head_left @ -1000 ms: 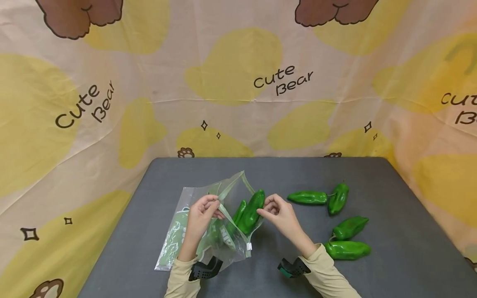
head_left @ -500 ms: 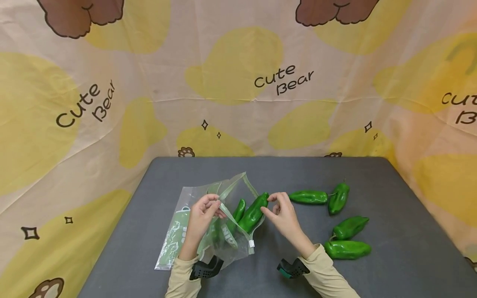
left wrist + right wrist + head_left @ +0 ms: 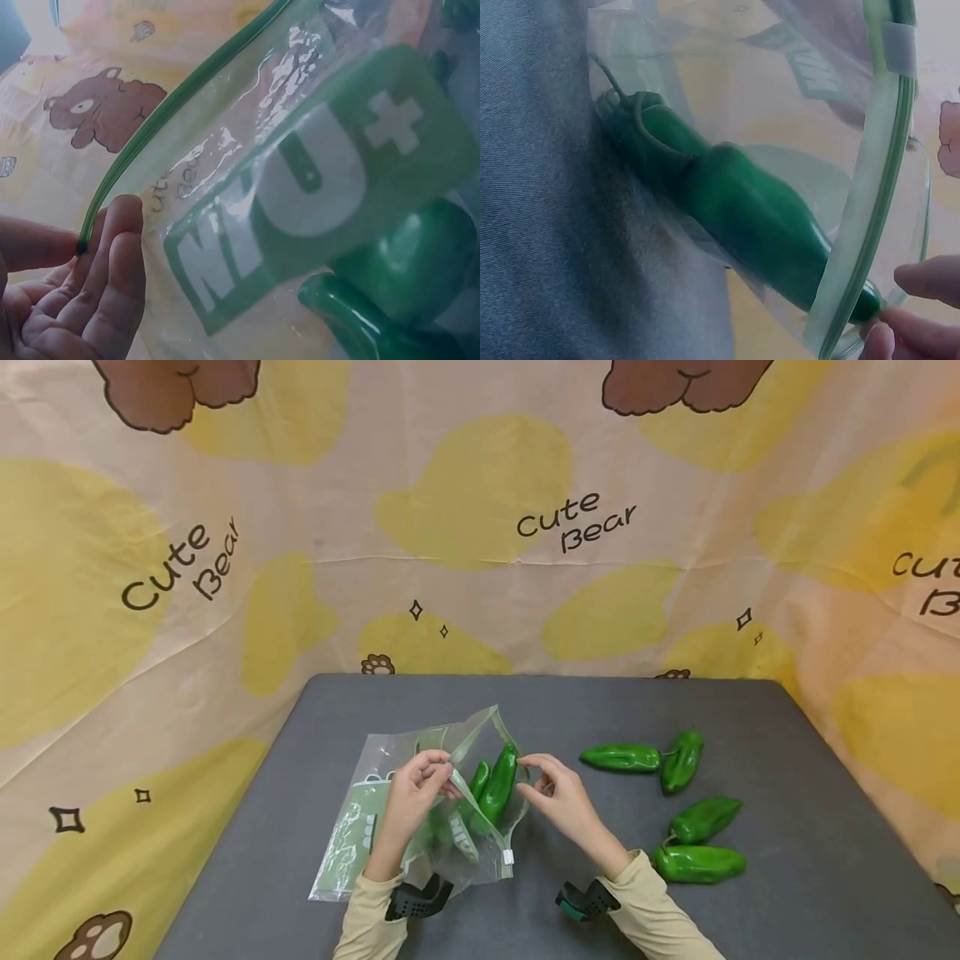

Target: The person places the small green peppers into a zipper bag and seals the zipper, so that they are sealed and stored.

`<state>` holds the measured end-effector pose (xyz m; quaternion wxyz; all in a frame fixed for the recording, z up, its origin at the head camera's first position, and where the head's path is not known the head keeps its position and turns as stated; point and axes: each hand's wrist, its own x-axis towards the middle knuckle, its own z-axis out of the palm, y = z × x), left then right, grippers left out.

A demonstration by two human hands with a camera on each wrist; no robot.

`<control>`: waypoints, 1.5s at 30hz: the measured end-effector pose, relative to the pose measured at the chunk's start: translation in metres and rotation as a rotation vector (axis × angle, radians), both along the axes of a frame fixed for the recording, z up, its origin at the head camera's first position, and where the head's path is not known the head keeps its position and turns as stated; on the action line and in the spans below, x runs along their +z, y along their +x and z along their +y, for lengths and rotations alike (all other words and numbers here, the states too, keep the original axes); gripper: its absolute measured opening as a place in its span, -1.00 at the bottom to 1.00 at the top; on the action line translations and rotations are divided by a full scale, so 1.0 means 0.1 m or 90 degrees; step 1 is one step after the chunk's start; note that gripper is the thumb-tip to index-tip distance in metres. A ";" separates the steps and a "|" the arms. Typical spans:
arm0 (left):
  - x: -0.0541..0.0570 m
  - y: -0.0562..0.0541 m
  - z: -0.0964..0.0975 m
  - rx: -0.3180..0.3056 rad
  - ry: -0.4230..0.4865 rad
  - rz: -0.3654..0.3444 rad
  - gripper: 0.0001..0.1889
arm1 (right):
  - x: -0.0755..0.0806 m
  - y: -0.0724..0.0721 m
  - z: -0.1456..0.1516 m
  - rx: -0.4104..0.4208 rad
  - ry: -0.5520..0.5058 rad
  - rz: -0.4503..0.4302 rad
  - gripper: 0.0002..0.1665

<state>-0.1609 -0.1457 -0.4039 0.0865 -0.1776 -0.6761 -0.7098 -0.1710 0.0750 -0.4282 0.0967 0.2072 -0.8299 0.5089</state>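
My left hand (image 3: pixel 415 793) pinches the green zip edge of a clear zip bag (image 3: pixel 352 843) between thumb and fingers; the left wrist view shows the pinch near its lower left. The bag's mouth gapes to the right, its white slider (image 3: pixel 508 857) low on the near side. Two long green peppers are inside, a larger one (image 3: pixel 498 783) leaning with its tip at the mouth and a slimmer one (image 3: pixel 478 779) beside it. At the mouth is my right hand (image 3: pixel 558 793), thumb and index finger apart. In the right wrist view, a fingertip meets the larger pepper's tip (image 3: pixel 866 304).
Farther right on the grey table (image 3: pixel 540 910), two green peppers (image 3: pixel 621 758) (image 3: pixel 681 762) lie end to side at the back. Two more (image 3: pixel 705 818) (image 3: pixel 699 864) lie nearer. A patterned cloth (image 3: pixel 465 527) hangs behind the table.
The larger pepper tipped rightward, then swung back more upright inside the bag. My right hand moved off to the right, then returned to the bag's mouth. My left hand keeps its pinch.
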 end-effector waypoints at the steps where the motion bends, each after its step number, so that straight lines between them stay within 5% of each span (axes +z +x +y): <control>1: 0.00 0.00 0.00 -0.001 -0.001 0.001 -0.89 | 0.01 0.00 -0.01 0.011 0.006 -0.002 -0.64; 12: 0.01 0.01 -0.02 0.004 0.007 0.004 -0.86 | 0.01 -0.01 -0.01 0.088 0.074 -0.006 -0.63; 26: 0.00 -0.01 -0.09 0.012 0.059 0.037 -0.87 | -0.07 0.02 0.08 0.079 0.018 0.001 -0.57; 37: 0.01 -0.01 -0.10 0.028 0.045 0.047 -0.87 | -0.13 -0.02 0.10 0.071 0.056 0.104 -0.75; 45: 0.03 0.01 -0.09 0.058 0.027 -0.009 -0.87 | -0.11 -0.02 0.11 0.059 0.053 0.281 -0.68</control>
